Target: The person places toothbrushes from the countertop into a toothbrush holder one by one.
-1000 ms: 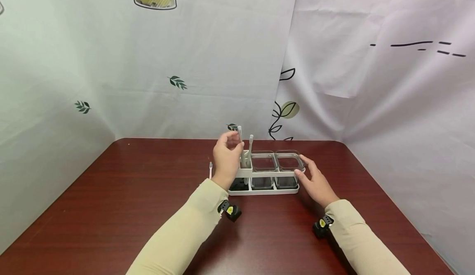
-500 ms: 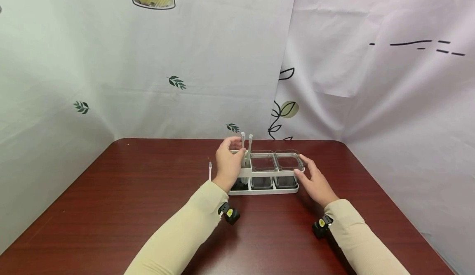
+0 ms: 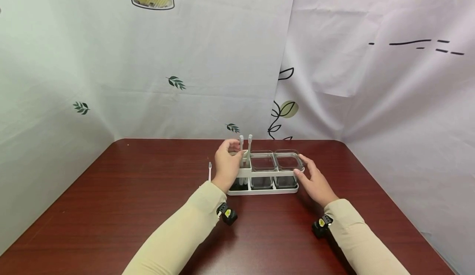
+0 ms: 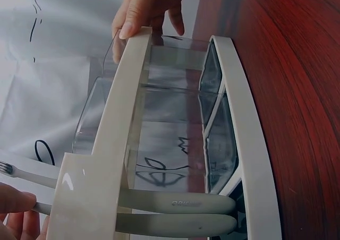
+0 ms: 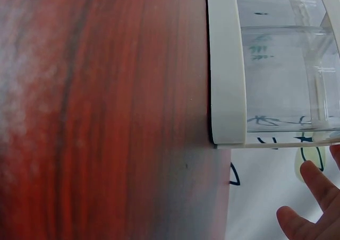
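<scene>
Pinching one toothbrush (image 3: 241, 139) below its head, the left hand (image 3: 227, 163) is at the 9 o'clock end of the rack (image 3: 267, 192) on the worktop (image 3: 148, 192). We see this handle pass down through the rack, with a second toothbrush (image 3: 250, 142) just toward 3 o'clock. The right hand (image 3: 315, 183) touches the rack's 3 o'clock end, fingers spread wide beside a clear cup (image 3: 287, 162). Farther toward 9 o'clock, the sleeve (image 3: 182, 225) partly hides a third toothbrush (image 3: 210, 168).

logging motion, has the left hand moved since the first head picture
Yes, slightly down: the left hand reached above the back edge of the table, and its top is now about level with that.
</scene>
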`<state>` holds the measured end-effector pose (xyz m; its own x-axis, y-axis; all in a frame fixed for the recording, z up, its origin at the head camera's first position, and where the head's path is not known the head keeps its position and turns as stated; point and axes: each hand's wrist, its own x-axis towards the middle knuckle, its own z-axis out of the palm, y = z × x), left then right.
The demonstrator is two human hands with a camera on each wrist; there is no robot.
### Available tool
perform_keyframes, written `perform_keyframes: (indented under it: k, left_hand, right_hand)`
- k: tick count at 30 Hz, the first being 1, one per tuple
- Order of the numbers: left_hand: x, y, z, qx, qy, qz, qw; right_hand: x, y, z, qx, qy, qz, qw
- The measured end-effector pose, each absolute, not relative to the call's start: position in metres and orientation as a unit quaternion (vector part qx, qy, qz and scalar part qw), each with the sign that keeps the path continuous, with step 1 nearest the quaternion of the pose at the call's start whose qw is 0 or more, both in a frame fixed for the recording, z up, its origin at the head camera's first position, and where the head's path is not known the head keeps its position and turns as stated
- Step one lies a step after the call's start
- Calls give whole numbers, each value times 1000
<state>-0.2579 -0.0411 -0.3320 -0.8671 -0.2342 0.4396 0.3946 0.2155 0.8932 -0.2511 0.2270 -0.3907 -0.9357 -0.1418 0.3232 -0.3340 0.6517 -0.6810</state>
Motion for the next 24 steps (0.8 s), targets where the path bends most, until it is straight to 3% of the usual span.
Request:
perform_keyframes:
  k: [24]
  left_hand:
    - [-264,-45,-331,-30,-752,-616,235]
  right_hand:
    - [-251,228,-392,135,-900,397,119]
